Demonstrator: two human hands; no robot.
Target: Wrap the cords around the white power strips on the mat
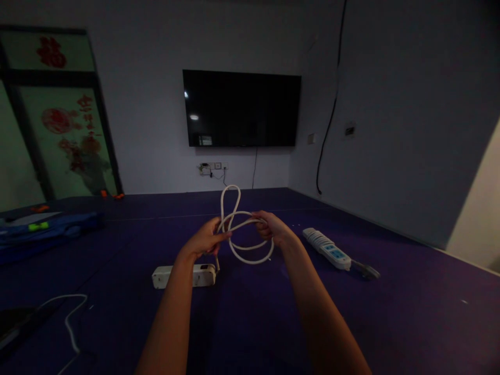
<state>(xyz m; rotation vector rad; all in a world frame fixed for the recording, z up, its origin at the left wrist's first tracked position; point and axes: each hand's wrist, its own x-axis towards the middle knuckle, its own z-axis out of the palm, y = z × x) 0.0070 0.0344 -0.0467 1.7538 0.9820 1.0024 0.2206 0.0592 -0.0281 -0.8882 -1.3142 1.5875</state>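
A white power cord (252, 262) hangs in loose loops between my two hands, above the purple floor. My left hand (209, 239) is closed around the cord where several strands cross. My right hand (271, 226) pinches the looped cord on the other side. One narrow loop sticks up above my left hand. Below that hand lies a white power strip (203, 276), with the cord coming out of its right end. My left forearm covers part of the strip.
To the right lies a second power strip (336, 255) with its cord wound around it and its plug (369, 271) pointing away. A thin white cable (69, 323) runs across the floor at left. Blue fabric (50, 229) lies farther back. A television (242, 109) hangs on the wall.
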